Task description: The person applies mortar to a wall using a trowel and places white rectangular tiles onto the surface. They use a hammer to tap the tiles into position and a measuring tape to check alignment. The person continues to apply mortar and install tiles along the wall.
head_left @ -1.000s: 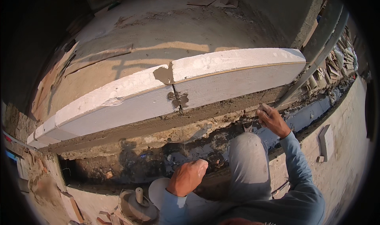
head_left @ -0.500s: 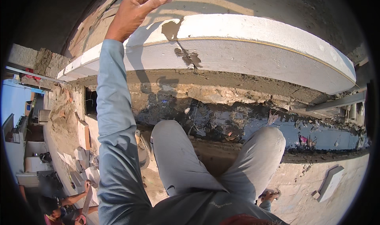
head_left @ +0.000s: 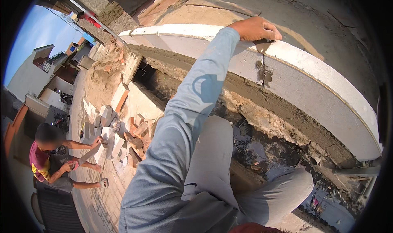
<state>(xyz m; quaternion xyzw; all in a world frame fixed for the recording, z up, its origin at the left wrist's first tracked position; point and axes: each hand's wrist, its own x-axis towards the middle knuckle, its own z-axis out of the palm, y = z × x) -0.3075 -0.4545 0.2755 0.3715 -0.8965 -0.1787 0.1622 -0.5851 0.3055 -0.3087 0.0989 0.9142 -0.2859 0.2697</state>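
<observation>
1 hand is in view of the person's own, the left hand (head_left: 257, 29), set on the top of a low white block wall (head_left: 319, 89) that curves from far left to near right. Its fingers are bent, with the fingertips down at the top face and the thumb close to them; whether they pinch anything I cannot tell. Just beside them, grey mortar (head_left: 264, 74) marks the upright joint between 2 blocks and smears down the near face. A yellow string (head_left: 327, 84) follows the wall's upper near edge to the right.

The left arm's blue-grey sleeve (head_left: 176, 122) crosses above 1 raised knee. Below the wall, on its near side, lies a channel (head_left: 270, 145) with dark, wet muck.

At left, well apart, a co-worker (head_left: 45, 157) sits holding a long flat blade (head_left: 88, 155) by a red handle against a white block (head_left: 105, 143). Broken bricks (head_left: 137, 136) lie just right of it, on and beside the paving (head_left: 100, 198).
</observation>
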